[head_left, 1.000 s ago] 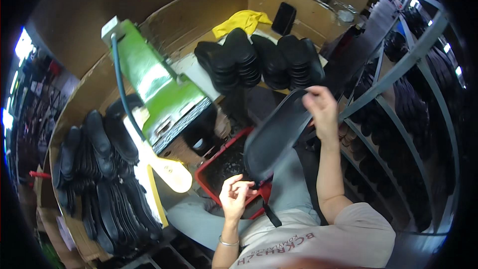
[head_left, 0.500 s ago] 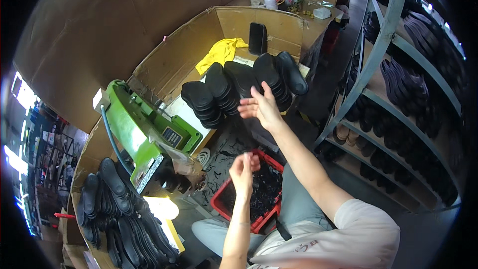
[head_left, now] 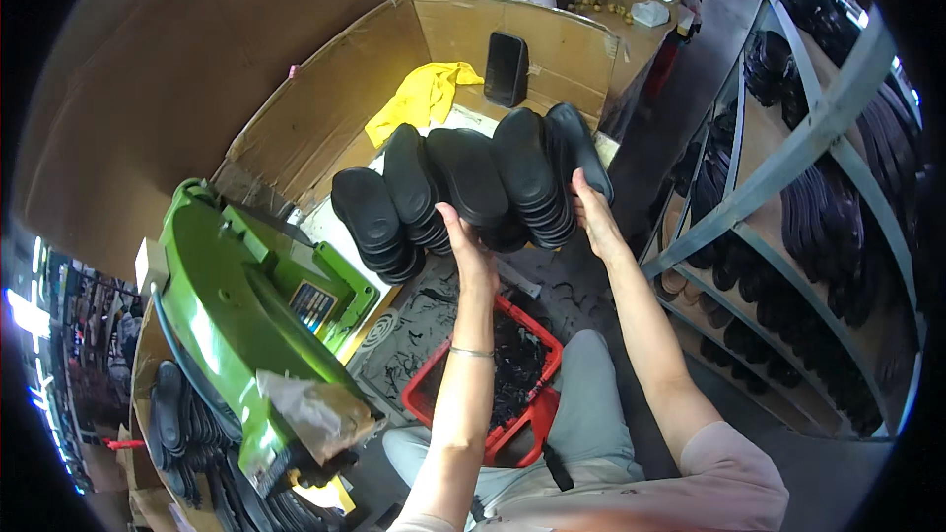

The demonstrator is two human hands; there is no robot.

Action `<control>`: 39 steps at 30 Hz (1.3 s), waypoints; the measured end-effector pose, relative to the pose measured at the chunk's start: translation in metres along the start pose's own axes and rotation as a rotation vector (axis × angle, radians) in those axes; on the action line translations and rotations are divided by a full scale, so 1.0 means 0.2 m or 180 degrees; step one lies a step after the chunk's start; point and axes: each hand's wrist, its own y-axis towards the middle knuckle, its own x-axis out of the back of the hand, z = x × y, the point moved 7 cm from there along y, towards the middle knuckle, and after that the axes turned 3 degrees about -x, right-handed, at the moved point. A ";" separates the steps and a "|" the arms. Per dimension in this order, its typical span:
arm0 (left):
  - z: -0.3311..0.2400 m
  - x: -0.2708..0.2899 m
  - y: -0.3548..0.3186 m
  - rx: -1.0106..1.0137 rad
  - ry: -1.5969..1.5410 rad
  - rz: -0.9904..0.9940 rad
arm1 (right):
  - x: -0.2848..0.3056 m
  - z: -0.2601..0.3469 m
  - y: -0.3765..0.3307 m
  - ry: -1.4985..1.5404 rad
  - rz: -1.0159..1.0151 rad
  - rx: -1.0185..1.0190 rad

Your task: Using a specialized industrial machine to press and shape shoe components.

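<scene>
Five stacks of black, foot-shaped soles (head_left: pixel 467 173) are lining the white, flat surface (head_left: pixel 473 121); the bare left hand (head_left: pixel 473 258) and right hand (head_left: pixel 597 221) are touching them, whether either grip is pinching I cannot tell.

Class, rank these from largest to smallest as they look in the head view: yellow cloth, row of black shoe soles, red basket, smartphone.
1. Row of black shoe soles
2. Red basket, partly hidden
3. Yellow cloth
4. Smartphone
</scene>
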 end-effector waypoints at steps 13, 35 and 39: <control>-0.13 -0.21 0.09 0.0568 -0.0007 -0.0299 | -0.11 0.18 0.14 -0.0214 0.0625 -0.0895; 0.00 -0.14 -0.44 0.0935 0.0336 0.0239 | 0.07 0.10 -0.59 -0.0008 0.0622 0.0203; 0.03 -0.14 -0.81 0.0809 0.0956 0.1269 | 0.33 0.12 -1.21 0.0256 0.0420 0.0568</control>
